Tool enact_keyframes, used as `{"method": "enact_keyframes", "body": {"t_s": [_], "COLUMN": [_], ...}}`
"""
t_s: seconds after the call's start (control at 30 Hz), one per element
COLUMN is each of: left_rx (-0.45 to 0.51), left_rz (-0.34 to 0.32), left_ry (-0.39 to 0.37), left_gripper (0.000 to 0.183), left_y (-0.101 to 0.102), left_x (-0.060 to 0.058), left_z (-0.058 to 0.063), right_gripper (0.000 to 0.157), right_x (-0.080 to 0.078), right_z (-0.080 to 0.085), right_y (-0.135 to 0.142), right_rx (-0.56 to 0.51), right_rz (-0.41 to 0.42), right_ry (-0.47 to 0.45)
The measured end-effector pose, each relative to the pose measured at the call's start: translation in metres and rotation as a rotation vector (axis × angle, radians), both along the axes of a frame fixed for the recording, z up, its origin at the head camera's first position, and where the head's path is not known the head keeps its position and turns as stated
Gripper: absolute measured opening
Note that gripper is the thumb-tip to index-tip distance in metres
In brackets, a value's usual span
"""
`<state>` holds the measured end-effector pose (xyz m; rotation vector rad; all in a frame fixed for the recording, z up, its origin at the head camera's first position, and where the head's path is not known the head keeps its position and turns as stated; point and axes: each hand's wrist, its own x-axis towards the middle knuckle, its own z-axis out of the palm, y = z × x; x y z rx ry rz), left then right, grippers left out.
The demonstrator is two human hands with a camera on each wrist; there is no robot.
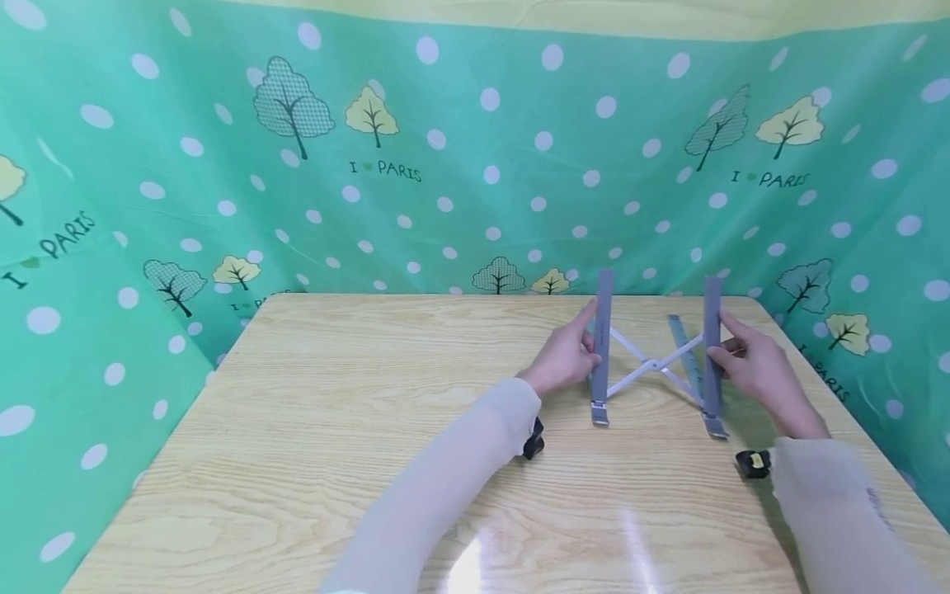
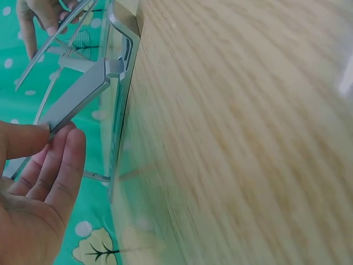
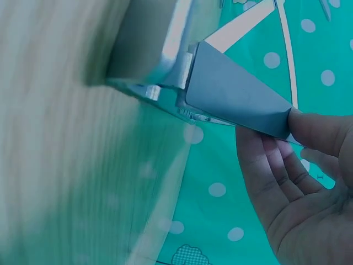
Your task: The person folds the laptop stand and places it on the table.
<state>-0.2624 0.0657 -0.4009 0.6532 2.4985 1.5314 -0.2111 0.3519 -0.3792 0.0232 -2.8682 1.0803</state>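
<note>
A grey metal folding laptop stand (image 1: pixel 712 346) stands at the right of the wooden table, its two side arms raised and its crossed braces (image 1: pixel 651 365) spread between them. My left hand (image 1: pixel 560 359) pinches the left arm between thumb and fingers; the left wrist view shows the thumb on top of this arm (image 2: pixel 83 94) and the fingers under it. On the other side my right hand (image 1: pixel 760 367) grips the right arm, thumb on its face in the right wrist view (image 3: pixel 237 91). Small bent lips mark the near ends of both arms.
The wooden table (image 1: pixel 297 429) ends at a green dotted cloth (image 1: pixel 445 190) printed with trees, which hangs behind and along both sides. Black wrist cameras (image 1: pixel 533 441) sit below both hands. The stand is close to the table's right and back edges.
</note>
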Motion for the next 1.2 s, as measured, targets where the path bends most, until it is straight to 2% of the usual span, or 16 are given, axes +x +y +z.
{"method": "enact_keyframes", "body": {"t_s": [0.17,0.8,1.03,1.2], "left_rx": [0.019,-0.030,0.027,0.041], "left_rz": [0.001,0.025,0.039,0.065], "left_ry": [0.007,0.041,-0.026,-0.058], "left_gripper": [0.106,0.106,0.108,0.109], "left_y": [-0.007,-0.028,-0.036,-0.040], "left_x": [0.000,0.001,0.003,0.005], "left_z": [-0.002,-0.002,-0.003,-0.002], "right_gripper": [0.064,0.063,0.063,0.063], "right_x": [-0.002,-0.007,-0.006,-0.007], "right_z": [0.000,-0.002,-0.001,-0.001], "right_y": [-0.006,-0.028,-0.035,-0.040], "right_rx": [0.002,0.007,-0.024,-0.004], "right_rz": [0.008,-0.002,0.009,0.011], "right_ry": [-0.004,0.026,0.023,0.018]}}
